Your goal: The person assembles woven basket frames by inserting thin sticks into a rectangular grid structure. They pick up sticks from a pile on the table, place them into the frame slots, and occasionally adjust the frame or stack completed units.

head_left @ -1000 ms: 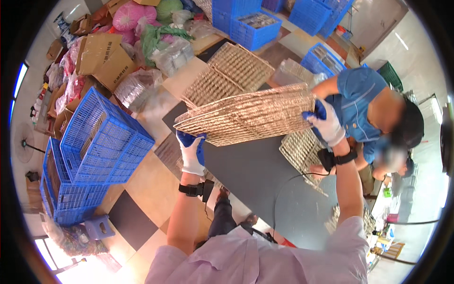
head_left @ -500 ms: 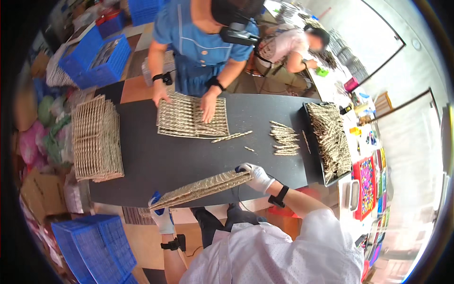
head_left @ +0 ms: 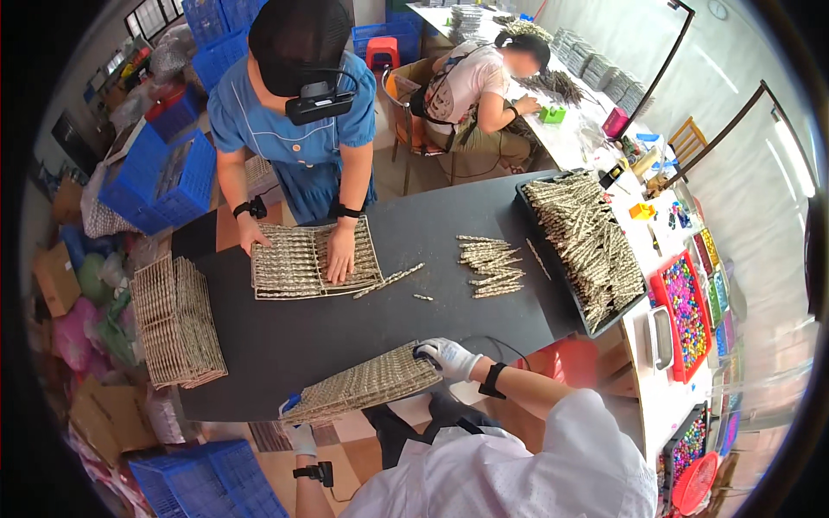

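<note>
Both gloved hands keep fingers closed on woven panels, tipped to show more face than before.

A craft workshop is indicated: lattice panels are handled at a dark tabletop, sticks are heaped in a black tray at right, coloured beads are kept farther right, and plastic crates and bags are piled at left.
</note>
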`<act>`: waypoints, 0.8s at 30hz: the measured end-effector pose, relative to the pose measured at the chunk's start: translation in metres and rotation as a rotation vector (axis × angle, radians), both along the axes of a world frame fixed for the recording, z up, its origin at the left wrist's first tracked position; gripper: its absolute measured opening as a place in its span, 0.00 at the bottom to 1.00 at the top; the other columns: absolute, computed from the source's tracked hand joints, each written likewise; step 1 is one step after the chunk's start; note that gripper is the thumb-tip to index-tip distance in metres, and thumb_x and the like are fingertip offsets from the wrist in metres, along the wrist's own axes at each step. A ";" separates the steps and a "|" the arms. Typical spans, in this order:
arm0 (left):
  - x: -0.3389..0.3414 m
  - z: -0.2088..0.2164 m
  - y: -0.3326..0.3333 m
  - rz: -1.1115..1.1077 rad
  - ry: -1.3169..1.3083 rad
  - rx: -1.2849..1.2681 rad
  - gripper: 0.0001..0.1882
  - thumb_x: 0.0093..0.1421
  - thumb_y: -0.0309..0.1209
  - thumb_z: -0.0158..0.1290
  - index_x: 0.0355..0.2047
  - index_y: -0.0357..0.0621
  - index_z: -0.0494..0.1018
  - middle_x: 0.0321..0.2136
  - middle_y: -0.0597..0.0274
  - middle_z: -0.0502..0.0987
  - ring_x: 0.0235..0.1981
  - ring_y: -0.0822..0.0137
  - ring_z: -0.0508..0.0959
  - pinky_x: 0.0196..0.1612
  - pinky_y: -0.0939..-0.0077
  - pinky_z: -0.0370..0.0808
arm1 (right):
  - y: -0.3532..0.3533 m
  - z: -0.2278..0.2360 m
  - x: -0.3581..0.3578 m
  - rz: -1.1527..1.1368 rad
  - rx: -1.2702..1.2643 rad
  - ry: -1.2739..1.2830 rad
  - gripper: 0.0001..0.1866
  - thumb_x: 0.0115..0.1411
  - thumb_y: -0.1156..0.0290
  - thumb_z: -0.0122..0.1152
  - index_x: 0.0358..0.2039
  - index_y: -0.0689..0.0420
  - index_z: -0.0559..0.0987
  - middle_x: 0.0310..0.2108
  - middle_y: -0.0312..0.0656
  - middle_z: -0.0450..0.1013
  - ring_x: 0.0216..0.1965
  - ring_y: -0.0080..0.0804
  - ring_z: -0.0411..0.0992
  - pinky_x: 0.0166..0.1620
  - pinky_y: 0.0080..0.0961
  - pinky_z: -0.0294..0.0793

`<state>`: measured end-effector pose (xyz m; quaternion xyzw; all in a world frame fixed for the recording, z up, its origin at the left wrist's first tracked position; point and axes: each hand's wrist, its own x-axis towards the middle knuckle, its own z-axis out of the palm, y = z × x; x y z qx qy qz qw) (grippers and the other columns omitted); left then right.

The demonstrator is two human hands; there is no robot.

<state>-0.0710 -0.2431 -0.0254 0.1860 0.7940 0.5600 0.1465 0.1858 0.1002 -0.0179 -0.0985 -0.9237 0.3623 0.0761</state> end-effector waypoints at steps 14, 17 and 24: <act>-0.026 0.040 0.072 0.127 -0.211 0.016 0.24 0.55 0.22 0.58 0.52 0.34 0.66 0.46 0.58 0.75 0.44 0.65 0.75 0.50 0.72 0.71 | 0.038 0.012 -0.071 -0.448 -0.104 -0.008 0.16 0.55 0.66 0.63 0.40 0.58 0.73 0.34 0.55 0.74 0.37 0.52 0.74 0.38 0.41 0.72; -0.034 0.007 0.066 0.286 -0.220 -0.121 0.24 0.53 0.23 0.59 0.50 0.35 0.68 0.42 0.59 0.77 0.41 0.68 0.75 0.47 0.74 0.72 | 0.028 0.011 -0.080 -0.468 -0.495 -0.194 0.16 0.57 0.66 0.59 0.43 0.60 0.73 0.36 0.55 0.75 0.39 0.53 0.74 0.40 0.40 0.72; -0.019 -0.027 0.071 0.186 0.169 -0.624 0.32 0.52 0.32 0.60 0.56 0.40 0.62 0.51 0.49 0.70 0.49 0.50 0.73 0.53 0.63 0.69 | 0.008 -0.058 -0.068 -0.554 -0.348 -0.424 0.15 0.60 0.65 0.58 0.41 0.63 0.73 0.34 0.53 0.75 0.36 0.46 0.73 0.42 0.35 0.70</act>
